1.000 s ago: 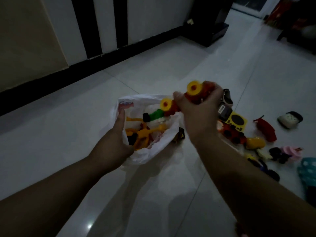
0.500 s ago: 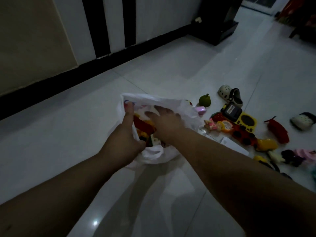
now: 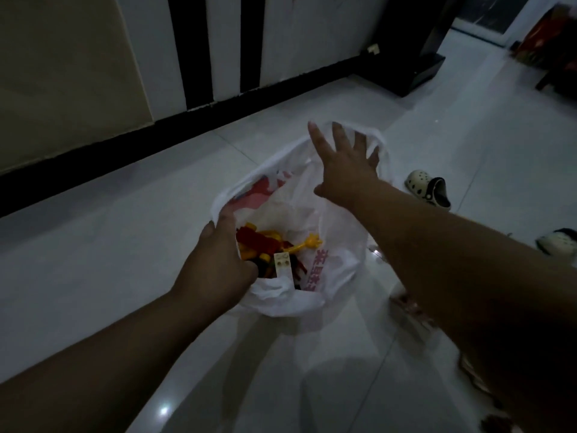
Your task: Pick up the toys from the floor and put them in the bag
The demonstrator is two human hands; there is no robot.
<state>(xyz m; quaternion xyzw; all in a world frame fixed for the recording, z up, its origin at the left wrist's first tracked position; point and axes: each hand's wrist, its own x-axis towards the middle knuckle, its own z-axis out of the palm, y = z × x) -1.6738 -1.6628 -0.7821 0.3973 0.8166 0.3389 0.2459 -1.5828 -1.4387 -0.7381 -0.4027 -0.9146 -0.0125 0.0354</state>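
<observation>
- The white plastic bag (image 3: 337, 260) sits on the pale tiled floor (image 3: 93, 260), its mouth gaping; pink print shows on its wall
- Inside lies a jumble of red and yellow toys (image 3: 265, 245), with a small cream block (image 3: 282, 265) on top
- The left hand (image 3: 218, 264) pinches the bag's near rim, fingers closed on the plastic
- The right hand (image 3: 346, 160) hovers over the far rim, fingers spread wide, holding nothing
- A cream clog (image 3: 427, 189) lies to the right, apart from the bag; a dark skirting (image 3: 125, 151) runs along the wall
</observation>
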